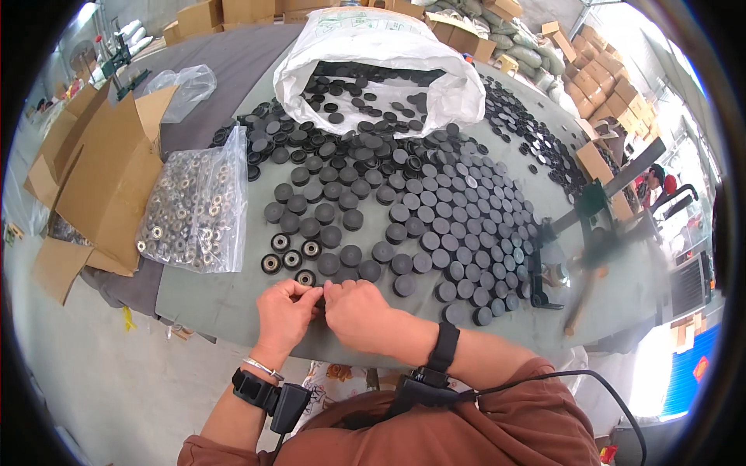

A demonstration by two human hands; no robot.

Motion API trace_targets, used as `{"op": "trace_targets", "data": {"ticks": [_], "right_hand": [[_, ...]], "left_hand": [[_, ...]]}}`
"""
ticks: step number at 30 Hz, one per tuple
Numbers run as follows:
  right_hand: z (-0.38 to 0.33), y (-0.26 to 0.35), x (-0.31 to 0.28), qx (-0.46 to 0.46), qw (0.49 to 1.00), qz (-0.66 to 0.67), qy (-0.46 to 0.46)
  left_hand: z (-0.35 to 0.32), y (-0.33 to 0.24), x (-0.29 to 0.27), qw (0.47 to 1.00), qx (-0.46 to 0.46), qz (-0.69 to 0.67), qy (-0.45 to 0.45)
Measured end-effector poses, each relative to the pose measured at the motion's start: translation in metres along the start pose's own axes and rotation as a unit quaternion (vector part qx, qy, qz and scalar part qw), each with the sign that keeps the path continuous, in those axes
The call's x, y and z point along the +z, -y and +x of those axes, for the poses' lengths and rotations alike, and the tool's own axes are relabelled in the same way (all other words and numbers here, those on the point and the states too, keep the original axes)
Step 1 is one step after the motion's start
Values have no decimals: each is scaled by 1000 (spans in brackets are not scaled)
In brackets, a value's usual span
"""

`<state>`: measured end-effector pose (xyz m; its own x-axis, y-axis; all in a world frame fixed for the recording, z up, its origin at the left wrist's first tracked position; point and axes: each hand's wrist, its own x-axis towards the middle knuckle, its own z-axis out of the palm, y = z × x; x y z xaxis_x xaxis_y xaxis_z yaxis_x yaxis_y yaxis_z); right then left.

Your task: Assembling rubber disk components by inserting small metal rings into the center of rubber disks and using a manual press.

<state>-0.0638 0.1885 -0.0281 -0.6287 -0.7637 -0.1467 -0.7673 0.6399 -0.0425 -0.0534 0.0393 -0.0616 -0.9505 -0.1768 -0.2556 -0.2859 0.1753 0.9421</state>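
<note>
My left hand (pixel 284 314) and my right hand (pixel 356 311) meet at the near edge of the grey-green table (pixel 225 299), fingertips pinched together around a small black round part that is mostly hidden between them. Just beyond my fingers lies a black disc with a metal centre (pixel 305 277), beside three more like it (pixel 291 252). Rows of plain black round caps (pixel 435 225) spread across the table ahead and to the right.
A clear plastic bag of metal ring inserts (pixel 190 210) lies at the left beside open cardboard boxes (pixel 105 167). A large white sack (pixel 373 66) spills black caps at the back. A black press tool (pixel 590 225) stands at the right edge.
</note>
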Motion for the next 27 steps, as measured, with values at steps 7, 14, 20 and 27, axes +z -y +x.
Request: {"op": "trace_targets", "data": {"ticks": [7,14,20,27], "right_hand": [[-7,-45,-34,60,997,28,-26],[46,-220,-24,251,921,134,-267],[107,-258,-43,184,615,714,-280],[114,-256,-57,251,664,628,-319]], "left_hand": [[-5,-3,-2,1000,-28,-7,-2],[-8,-16,2,999,-38,-30,0],[-10,-3,1,999,15,-50,-14],[-12,10,-4,995,68,-71,-24]]}}
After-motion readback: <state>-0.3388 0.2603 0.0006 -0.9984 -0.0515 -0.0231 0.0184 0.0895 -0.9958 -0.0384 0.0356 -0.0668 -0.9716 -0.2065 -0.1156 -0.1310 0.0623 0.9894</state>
